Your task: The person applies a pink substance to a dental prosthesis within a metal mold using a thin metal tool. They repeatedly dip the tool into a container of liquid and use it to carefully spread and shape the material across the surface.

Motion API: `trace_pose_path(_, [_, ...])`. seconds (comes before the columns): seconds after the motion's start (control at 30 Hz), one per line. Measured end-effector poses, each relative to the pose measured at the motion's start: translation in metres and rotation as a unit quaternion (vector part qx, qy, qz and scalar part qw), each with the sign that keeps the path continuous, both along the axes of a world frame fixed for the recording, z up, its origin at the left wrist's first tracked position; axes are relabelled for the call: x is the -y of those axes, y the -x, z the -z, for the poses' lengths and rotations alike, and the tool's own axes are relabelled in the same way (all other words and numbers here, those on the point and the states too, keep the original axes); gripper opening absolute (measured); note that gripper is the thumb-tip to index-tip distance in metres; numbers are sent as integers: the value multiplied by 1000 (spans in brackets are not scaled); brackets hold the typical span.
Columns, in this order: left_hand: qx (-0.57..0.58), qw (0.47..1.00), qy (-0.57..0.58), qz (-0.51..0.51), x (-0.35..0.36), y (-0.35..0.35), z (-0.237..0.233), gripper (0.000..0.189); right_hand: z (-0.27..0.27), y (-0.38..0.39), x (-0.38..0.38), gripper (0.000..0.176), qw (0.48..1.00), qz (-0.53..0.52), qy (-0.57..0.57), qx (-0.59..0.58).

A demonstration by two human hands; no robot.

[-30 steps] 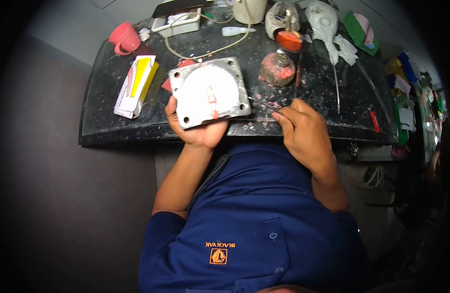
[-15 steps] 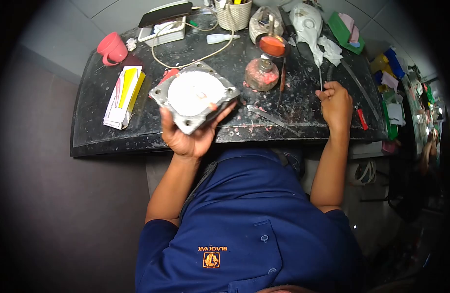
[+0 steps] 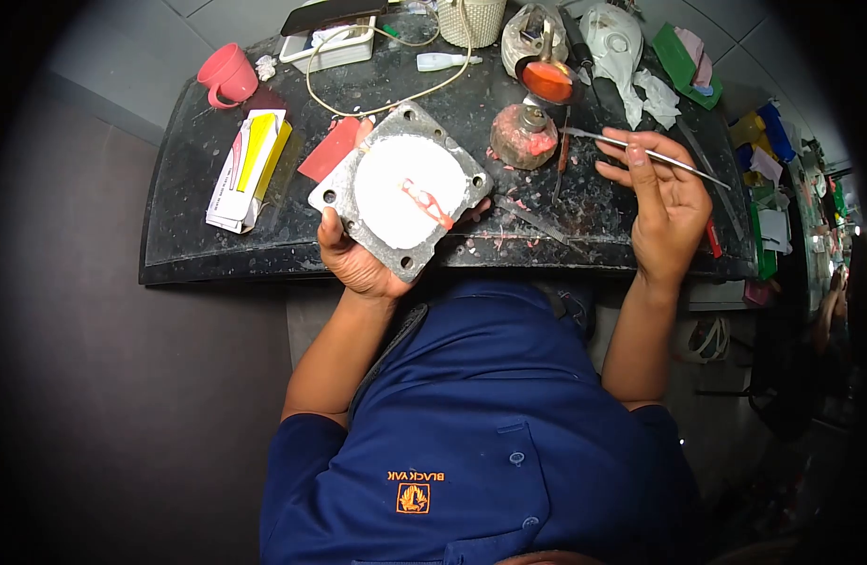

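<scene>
My left hand (image 3: 363, 266) grips a square metal dental flask half (image 3: 341, 185) from below, thumb on its near left edge. White plaster (image 3: 382, 193) fills its round middle, and a pinkish-red piece (image 3: 424, 200), perhaps wax, lies on the plaster. Over the right of the bench, my right hand (image 3: 667, 207) holds a thin metal wax carver (image 3: 683, 163) between thumb and fingers, one end pointing left. Near that end stand a glass burner (image 3: 523, 141) marked with pink wax and a small pan (image 3: 549, 83) of orange-red wax.
On the dark bench (image 3: 292, 247) lie a pink wax sheet (image 3: 330, 151), a white-yellow box (image 3: 248, 174), a knife-like metal tool (image 3: 537, 222) and a cable (image 3: 311, 80). A pink mug (image 3: 228, 75), a white basket (image 3: 471, 24) and a green tray (image 3: 686, 66) stand farther back.
My left hand has turned the flask half and shifted it slightly right, showing the red piece more clearly. My right hand has raised and swung the carver from upright to nearly level.
</scene>
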State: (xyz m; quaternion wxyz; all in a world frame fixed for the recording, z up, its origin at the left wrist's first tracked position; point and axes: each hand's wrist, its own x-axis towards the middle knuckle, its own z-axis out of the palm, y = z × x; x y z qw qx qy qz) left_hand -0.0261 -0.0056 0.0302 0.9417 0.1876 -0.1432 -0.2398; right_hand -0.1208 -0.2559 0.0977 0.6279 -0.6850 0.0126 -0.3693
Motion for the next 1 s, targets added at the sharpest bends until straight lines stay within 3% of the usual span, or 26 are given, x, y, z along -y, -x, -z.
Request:
trace_pose_path(0.13, [33,999,-6,32,2,0,-7,108,13,-12,-4,15,996,23,58,65])
trace_pose_path(0.63, [-7,998,14,67,3,-5,1,104,25,-24,2,19,997,53,55,20])
trace_pose_path(0.87, [19,998,-11,52,1,-5,0,105,9,-10,-7,14,993,41,69,88])
trace_pose_path(0.93, [20,999,-12,43,2,-5,1,105,3,-1,-18,12,992,-24,97,71])
trace_pose_path(1.0, [20,999,-11,36,2,-3,0,105,1,2,-28,11,979,0,190,80])
